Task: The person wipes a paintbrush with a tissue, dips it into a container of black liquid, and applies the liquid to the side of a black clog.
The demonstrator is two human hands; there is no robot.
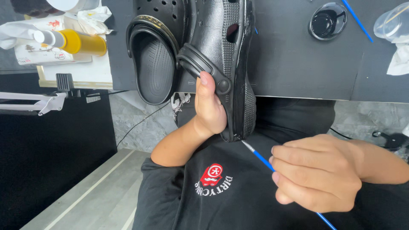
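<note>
**Clog held on edge, brush tip at its sole**

Glossy black foam clog, pebbled along the sidewall, tipped on its side over the black table's near edge. Clamped by left hand, thumb pressed on the ribbed heel strap beside its round rivet. Thin blue-handled brush pinched in right hand, fingers closed, tip just beneath the sole. Matte second clog just beside. Round dish of black paint farther back; yellow bottle lying off left.

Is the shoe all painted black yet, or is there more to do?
Hard to say. The held black clog shines wet along its side, so paint seems on there. Right now the left hand grips it while the right hand touches a blue brush to its heel edge. The second clog lies matte on the table.
</note>
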